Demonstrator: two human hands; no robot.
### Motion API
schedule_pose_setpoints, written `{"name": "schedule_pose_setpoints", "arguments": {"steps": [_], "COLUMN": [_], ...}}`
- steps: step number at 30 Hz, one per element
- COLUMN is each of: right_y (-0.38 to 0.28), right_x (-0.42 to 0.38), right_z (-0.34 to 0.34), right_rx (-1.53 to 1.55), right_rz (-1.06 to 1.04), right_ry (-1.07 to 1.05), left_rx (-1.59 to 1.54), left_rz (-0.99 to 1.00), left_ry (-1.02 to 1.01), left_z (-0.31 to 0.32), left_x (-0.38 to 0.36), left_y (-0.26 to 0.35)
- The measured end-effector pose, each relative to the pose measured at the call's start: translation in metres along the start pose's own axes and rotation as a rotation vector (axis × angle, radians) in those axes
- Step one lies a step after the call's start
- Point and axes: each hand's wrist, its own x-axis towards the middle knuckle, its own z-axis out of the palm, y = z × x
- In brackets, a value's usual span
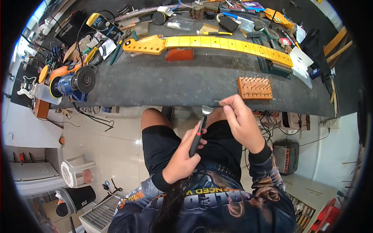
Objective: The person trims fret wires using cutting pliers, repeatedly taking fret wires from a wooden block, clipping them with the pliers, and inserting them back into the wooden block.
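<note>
My left hand (pixel 183 157) is wrapped round the handles of end nippers (pixel 195 143), dark with a red band, their shiny flared head pointing up toward the bench. Just right of that head, my right hand (pixel 243 121) pinches a short, thin piece of wire (pixel 217 101) between thumb and fingertips; it is small and partly hidden by the fingers. Beyond that hand on the bench sits a wooden block (pixel 254 88) with rows of short metal wire pieces. Farther back lies a guitar neck (pixel 225 43) with a yellowish fretboard, its headstock to the left.
A red-brown support (pixel 179 54) sits under the neck near the headstock. A blue bench grinder (pixel 72 84) stands at the left of the dark bench (pixel 155 85). Tools and clutter line the back. The bench's front edge runs just ahead of my knees.
</note>
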Motion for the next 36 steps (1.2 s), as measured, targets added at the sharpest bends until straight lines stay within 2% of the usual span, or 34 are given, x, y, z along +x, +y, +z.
{"name": "schedule_pose_setpoints", "arguments": {"steps": [4, 10, 18, 22, 28, 30, 36], "right_y": [-0.005, -0.001, -0.006, -0.012, -0.011, -0.006, -0.004], "right_x": [-0.005, -0.011, -0.009, -0.007, -0.006, -0.006, -0.006], "right_z": [0.009, 0.017, 0.015, 0.01, 0.007, 0.01, 0.009], "right_rx": [0.038, 0.125, 0.011, -0.019, -0.086, -0.131, -0.233], "right_rz": [0.052, 0.076, 0.006, 0.05, 0.023, -0.078, -0.143], "right_ry": [0.03, 0.007, 0.015, -0.016, -0.034, 0.001, -0.017], "left_rx": [0.102, 0.156, 0.217, 0.21, 0.228, 0.226, 0.219], "left_rz": [0.07, 0.071, 0.083, 0.051, 0.011, -0.003, 0.01], "left_ry": [0.019, 0.026, 0.021, 0.02, 0.011, 0.008, 0.0], "left_z": [-0.001, -0.002, -0.005, -0.005, -0.005, -0.005, -0.003], "left_x": [0.001, 0.001, 0.003, 0.003, 0.003, 0.002, 0.0], "left_y": [0.002, 0.01, 0.011, 0.012, 0.012, 0.012, 0.009]}}
